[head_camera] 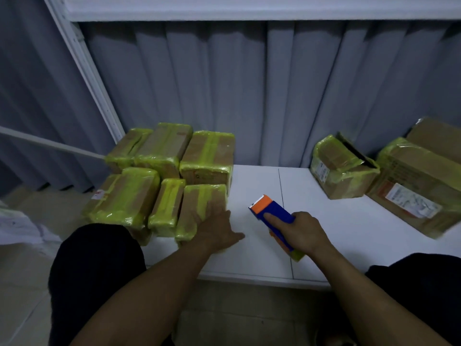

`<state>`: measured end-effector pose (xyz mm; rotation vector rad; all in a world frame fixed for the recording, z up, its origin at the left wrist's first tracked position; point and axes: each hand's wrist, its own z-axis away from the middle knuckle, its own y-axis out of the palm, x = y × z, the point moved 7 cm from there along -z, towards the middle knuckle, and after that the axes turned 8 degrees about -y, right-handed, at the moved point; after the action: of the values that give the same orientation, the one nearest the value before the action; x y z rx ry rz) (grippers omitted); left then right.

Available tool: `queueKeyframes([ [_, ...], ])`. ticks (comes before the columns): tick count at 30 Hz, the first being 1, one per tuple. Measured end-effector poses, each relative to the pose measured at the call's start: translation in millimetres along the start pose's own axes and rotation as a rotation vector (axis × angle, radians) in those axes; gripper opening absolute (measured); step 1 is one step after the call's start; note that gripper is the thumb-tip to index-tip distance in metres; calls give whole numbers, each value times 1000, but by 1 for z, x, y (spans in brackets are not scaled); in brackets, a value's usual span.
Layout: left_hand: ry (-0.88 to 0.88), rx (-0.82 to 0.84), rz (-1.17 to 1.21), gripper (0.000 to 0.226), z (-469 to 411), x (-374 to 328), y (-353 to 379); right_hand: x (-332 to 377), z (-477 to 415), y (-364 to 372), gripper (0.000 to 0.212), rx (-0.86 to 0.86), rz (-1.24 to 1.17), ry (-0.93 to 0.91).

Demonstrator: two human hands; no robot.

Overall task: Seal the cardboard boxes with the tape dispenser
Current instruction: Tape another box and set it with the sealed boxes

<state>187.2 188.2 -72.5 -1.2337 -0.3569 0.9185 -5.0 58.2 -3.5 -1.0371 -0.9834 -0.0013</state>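
Several cardboard boxes wrapped in yellow-green tape stand packed together on the left of the white table (336, 233). My left hand (216, 231) lies flat, fingers spread, against the near right corner of the closest taped box (199, 208). My right hand (303, 232) grips a blue tape dispenser (272, 213) with an orange front and a yellow-green roll, held just above the table's middle, forefinger stretched along its top. At the right stands a taped box (341, 168) with an open flap.
A large brown box with a shipping label (419, 193) lies tilted at the right edge, another behind it. Grey curtains hang behind the table. A white metal frame slants at the upper left. My dark-clad knees flank the table's near edge.
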Motion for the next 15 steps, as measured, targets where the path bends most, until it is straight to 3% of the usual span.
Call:
queueKeyframes([
  [3, 139, -173, -32, 74, 2, -51, -38, 2, -8, -37, 60, -40, -84, 38],
  [6, 310, -309, -6, 61, 3, -122, -79, -7, -25, -90, 65, -115, -137, 84],
  [10, 441, -214, 186, 63, -10, -204, -99, -31, -48, -172, 52, -199, -186, 96],
  [15, 541, -122, 152, 64, -43, -294, -90, -103, -74, -240, 50, -374, -301, 164],
])
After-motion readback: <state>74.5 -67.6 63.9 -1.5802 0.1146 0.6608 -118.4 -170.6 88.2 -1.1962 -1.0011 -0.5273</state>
